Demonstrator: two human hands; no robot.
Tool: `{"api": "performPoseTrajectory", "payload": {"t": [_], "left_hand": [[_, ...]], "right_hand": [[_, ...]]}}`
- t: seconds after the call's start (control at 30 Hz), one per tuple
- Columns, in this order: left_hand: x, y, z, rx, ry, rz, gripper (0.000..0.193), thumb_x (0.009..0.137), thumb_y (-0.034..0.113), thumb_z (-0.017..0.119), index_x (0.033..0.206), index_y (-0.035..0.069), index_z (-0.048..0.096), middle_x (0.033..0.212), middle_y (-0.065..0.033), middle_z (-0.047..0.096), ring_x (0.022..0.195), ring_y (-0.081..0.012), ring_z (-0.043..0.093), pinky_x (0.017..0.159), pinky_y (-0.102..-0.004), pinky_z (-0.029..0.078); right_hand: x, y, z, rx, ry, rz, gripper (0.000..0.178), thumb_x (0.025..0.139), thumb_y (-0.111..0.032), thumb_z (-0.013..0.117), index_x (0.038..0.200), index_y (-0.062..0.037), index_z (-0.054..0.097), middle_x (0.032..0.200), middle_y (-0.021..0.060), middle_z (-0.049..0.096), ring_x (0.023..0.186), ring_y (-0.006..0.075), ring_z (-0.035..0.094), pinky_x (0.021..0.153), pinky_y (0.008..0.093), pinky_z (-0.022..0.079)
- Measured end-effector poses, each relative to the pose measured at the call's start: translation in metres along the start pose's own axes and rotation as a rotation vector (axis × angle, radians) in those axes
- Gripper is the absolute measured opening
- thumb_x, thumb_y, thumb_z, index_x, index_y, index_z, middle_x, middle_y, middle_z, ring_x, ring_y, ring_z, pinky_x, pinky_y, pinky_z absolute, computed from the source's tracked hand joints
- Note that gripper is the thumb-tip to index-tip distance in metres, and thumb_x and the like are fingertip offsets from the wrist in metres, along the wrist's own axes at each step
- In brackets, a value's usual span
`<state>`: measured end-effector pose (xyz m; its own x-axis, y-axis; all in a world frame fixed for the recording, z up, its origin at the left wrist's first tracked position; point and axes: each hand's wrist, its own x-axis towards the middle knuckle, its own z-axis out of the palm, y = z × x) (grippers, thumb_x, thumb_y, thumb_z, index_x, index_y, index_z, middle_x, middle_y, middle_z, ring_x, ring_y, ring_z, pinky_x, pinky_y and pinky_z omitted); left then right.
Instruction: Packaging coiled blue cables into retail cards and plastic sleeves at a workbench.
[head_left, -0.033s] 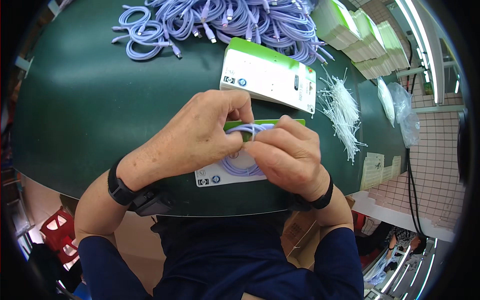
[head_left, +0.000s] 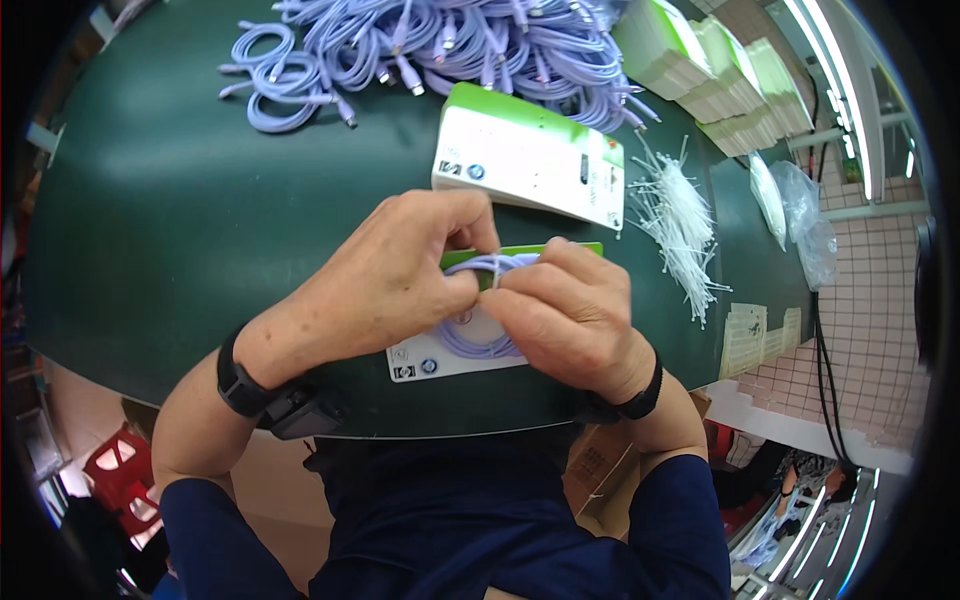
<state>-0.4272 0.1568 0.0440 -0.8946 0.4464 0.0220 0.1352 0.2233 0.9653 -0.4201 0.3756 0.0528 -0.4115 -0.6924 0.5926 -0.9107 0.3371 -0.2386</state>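
Note:
A lilac cable [head_left: 462, 343], wound in a round coil, lies on a white and green card [head_left: 408, 368] at the near side of the table. A thin white cable tie [head_left: 496, 268] loops round the top of the coil. My left hand [head_left: 395, 260] is closed at the coil beside the tie, its thumb by the cable and its bent index finger near the tie. From the other side my right hand [head_left: 570, 310] pinches at the tie; its fingers hide the tie's end and the coil's right part.
A stack of cards [head_left: 530, 155] lies just beyond my hands. Behind it is a heap of lilac cables [head_left: 460, 45]. Loose white cable ties [head_left: 680, 225] lie to the right. More card stacks [head_left: 665, 50] and clear plastic bags [head_left: 805, 220] are at the far right.
The view has shifted slightly, moving the table's things a little left and down in the picture. Both hands stay at the coil and tie, with little change in their fingers.

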Motion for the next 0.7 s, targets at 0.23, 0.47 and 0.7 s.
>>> {"api": "performPoseTrajectory", "payload": {"t": [0.23,0.47,0.7], "left_hand": [[-0.005,0.011,0.001,0.088,-0.014,-0.036,0.016,0.079,0.004,0.07,0.09,-0.005,0.063,0.08,-0.0119,0.068,0.074,-0.016,0.064,0.069,-0.031,0.051],[-0.007,0.013,0.002,-0.066,-0.039,-0.088,0.016,0.083,0.002,0.074,0.092,-0.002,0.062,0.081,-0.0048,0.068,0.077,-0.0065,0.06,0.07,-0.0247,0.05],[-0.007,0.011,-0.002,-0.073,-0.037,-0.061,0.016,0.084,0.004,0.076,0.091,-0.001,0.062,0.082,-0.0038,0.068,0.077,-0.0063,0.06,0.07,-0.0242,0.05]], "right_hand": [[-0.007,0.003,0.006,-0.053,0.023,-0.064,0.023,0.069,-0.008,0.07,0.091,-0.0059,0.068,0.088,0.0035,0.061,0.072,0.0208,0.06,0.06,0.0318,0.051],[-0.004,-0.01,0.002,-0.054,0.021,-0.02,0.022,0.075,-0.008,0.072,0.097,-0.0067,0.069,0.09,0.004,0.062,0.076,0.0202,0.061,0.064,0.0326,0.051],[0.001,-0.007,0.01,0.014,0.157,0.004,0.02,0.078,-0.008,0.073,0.098,-0.0064,0.069,0.087,0.0038,0.062,0.074,0.0202,0.062,0.058,0.034,0.051]]}}
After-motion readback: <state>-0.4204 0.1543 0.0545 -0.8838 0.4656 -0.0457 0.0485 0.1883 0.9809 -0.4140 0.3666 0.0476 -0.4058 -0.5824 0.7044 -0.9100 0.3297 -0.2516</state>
